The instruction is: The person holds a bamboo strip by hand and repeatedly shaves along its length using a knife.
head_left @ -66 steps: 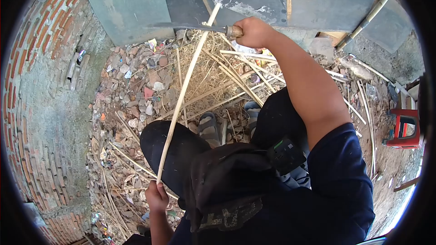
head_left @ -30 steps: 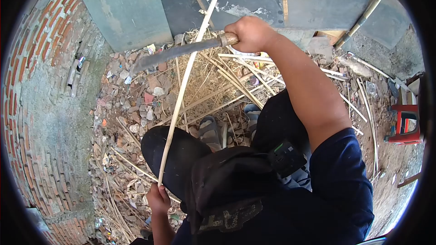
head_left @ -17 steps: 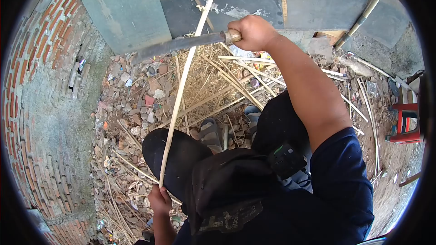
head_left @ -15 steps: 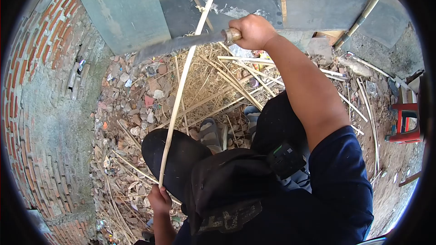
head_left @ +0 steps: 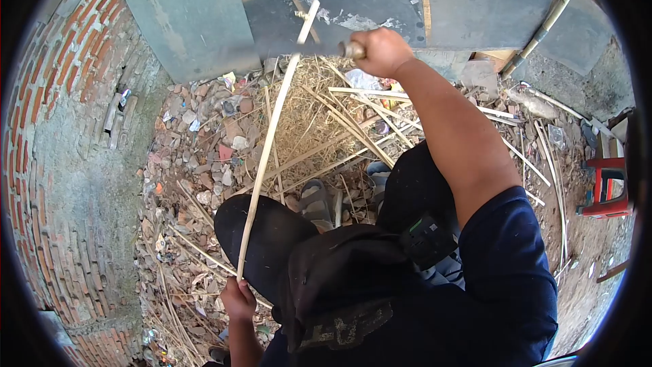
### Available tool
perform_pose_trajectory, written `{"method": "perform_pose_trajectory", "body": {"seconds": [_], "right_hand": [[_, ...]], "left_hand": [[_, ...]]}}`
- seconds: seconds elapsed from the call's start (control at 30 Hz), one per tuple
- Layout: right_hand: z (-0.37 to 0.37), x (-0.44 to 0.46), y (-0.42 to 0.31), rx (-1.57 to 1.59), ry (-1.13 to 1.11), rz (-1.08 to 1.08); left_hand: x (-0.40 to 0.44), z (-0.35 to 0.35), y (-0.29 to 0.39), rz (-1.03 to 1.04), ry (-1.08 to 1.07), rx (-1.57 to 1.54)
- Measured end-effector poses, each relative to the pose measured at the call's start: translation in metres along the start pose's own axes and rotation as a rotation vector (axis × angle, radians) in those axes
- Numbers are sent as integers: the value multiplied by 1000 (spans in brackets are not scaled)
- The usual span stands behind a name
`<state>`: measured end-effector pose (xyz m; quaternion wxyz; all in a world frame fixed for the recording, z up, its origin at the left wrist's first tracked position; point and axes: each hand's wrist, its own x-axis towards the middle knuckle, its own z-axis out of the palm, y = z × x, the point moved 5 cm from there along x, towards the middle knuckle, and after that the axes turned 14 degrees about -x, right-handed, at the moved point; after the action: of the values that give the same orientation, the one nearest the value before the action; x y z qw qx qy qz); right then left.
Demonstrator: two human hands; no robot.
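My left hand (head_left: 238,298) is closed round the lower end of a long pale bamboo strip (head_left: 269,132). The strip slants up past my left knee, and a curled shaving clings near its far end. My right hand (head_left: 384,51) grips the wooden handle of a machete (head_left: 319,48), arm stretched forward. Its blade lies nearly level across the upper part of the strip, smeared by motion towards the tip. Whether the edge touches the strip I cannot tell.
Beneath the strip lies a heap of fine shavings (head_left: 309,105) on rubble. More split strips (head_left: 356,126) are scattered ahead of my sandalled feet (head_left: 314,202). A brick wall (head_left: 61,163) stands left, grey panels (head_left: 339,7) in front, a red stool (head_left: 604,190) right.
The machete blade has swung from sloping down at its tip to nearly level. My right hand sits slightly lower in view. My left hand keeps its hold on the strip.
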<state>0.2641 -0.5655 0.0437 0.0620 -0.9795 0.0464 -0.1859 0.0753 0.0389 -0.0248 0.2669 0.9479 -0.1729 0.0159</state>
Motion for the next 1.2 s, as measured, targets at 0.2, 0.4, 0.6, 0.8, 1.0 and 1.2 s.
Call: {"method": "perform_pose_trajectory", "body": {"seconds": [0.2, 0.4, 0.6, 0.8, 1.0, 1.2], "right_hand": [[-7, -5, 10, 90, 5, 113], [-10, 1, -9, -55, 44, -128], [2, -3, 15, 36, 115, 158], [-16, -2, -25, -67, 108, -239], [-10, 1, -16, -15, 23, -134], [-5, -4, 6, 101, -121, 69]], "left_hand": [[1, -9, -5, -66, -26, 18], [5, -3, 4, -12, 12, 2], [2, -9, -3, -76, -4, 20], [6, -6, 2, -39, -19, 4], [4, -9, -2, -43, -22, -10], [10, -19, 10, -53, -20, 14]]}}
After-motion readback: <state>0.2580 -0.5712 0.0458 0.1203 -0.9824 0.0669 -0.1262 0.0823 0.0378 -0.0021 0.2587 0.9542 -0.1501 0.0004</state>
